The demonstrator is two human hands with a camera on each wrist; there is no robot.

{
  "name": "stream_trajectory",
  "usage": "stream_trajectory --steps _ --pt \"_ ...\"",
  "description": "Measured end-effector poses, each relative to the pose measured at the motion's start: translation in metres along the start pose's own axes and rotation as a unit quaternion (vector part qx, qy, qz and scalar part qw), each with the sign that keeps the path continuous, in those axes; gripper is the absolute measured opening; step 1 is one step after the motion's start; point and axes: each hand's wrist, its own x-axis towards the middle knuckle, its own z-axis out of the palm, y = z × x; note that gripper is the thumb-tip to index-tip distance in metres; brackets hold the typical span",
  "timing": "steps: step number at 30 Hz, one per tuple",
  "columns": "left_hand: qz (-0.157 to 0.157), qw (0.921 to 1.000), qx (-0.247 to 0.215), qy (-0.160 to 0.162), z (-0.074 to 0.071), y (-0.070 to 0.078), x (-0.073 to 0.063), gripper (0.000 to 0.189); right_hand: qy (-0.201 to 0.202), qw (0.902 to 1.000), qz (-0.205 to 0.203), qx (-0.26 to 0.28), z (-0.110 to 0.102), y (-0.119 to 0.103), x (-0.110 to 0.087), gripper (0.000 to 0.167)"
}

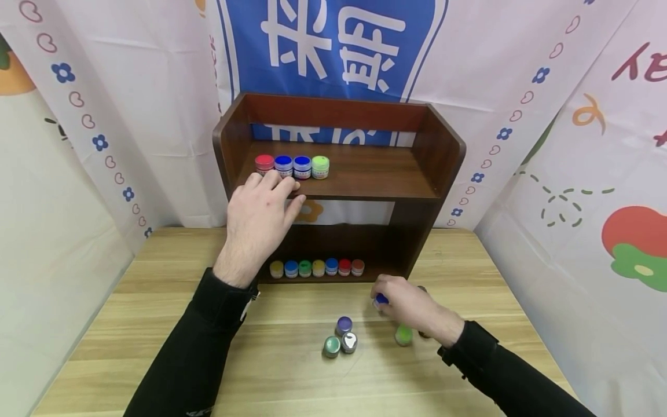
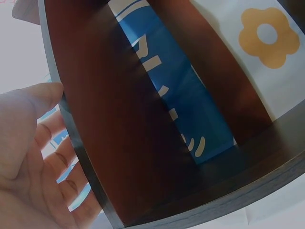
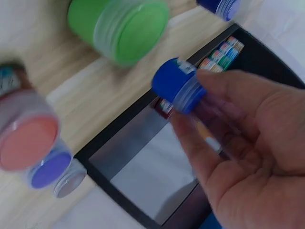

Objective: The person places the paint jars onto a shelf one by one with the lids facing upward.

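Note:
My left hand [image 1: 260,217] rests at the front edge of the upper shelf, its fingertips just before a red jar [image 1: 264,162]. In the left wrist view, the thumb lies against the shelf board [image 2: 102,191], with the other fingers partly hidden beyond it. Two blue jars [image 1: 293,166] and a light green jar [image 1: 320,166] stand beside the red one. My right hand [image 1: 409,304] pinches a small blue paint jar [image 3: 178,86] between thumb and fingers, low over the table at the shelf's front right. A light green jar [image 1: 403,335] stands close to that hand.
A purple jar [image 1: 344,325], a silver jar [image 1: 350,342] and a teal jar [image 1: 332,347] cluster on the wooden table [image 1: 292,376]. Several jars line the lower shelf [image 1: 385,269] of the brown rack. Dark jars [image 1: 423,289] are partly hidden behind my right hand.

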Motion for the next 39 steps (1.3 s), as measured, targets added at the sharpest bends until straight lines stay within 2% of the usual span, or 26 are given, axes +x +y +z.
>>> stream_trajectory --steps 5,8,12,15,18,22,30,35,39 --pt "0.002 1.0000 -0.001 0.004 0.001 0.000 0.000 0.039 -0.007 0.9995 -0.031 -0.009 -0.004 0.009 0.008 0.018" --pt "0.002 1.0000 0.001 0.005 0.001 0.000 0.000 0.038 -0.018 0.9971 -0.071 -0.023 -0.006 0.016 0.012 0.018" --pt "0.001 1.0000 0.002 0.005 0.001 0.001 0.000 0.038 -0.051 0.9868 -0.146 -0.050 -0.010 0.026 0.019 0.018" --pt "0.001 1.0000 0.001 0.006 0.001 0.001 0.000 0.038 -0.086 0.9787 -0.175 -0.065 -0.010 0.031 0.022 0.022" --pt "0.001 1.0000 0.001 0.007 0.001 0.001 0.000 0.038 -0.115 0.9747 -0.178 -0.072 -0.009 0.034 0.023 0.026" --pt "0.003 0.9999 -0.001 0.010 0.001 0.001 0.000 0.037 -0.133 0.9721 -0.179 -0.071 -0.006 0.036 0.023 0.027" --pt "0.003 0.9999 -0.004 0.013 0.001 0.000 -0.001 0.037 -0.134 0.9720 -0.178 -0.074 -0.001 0.040 0.023 0.027" --pt "0.002 0.9999 -0.004 0.011 0.001 0.000 -0.001 0.037 -0.117 0.9806 -0.148 -0.053 0.003 0.037 0.020 0.031" --pt "0.001 1.0000 -0.005 0.008 0.001 0.000 -0.001 0.037 -0.080 0.9928 -0.089 -0.010 0.008 0.030 0.015 0.030"
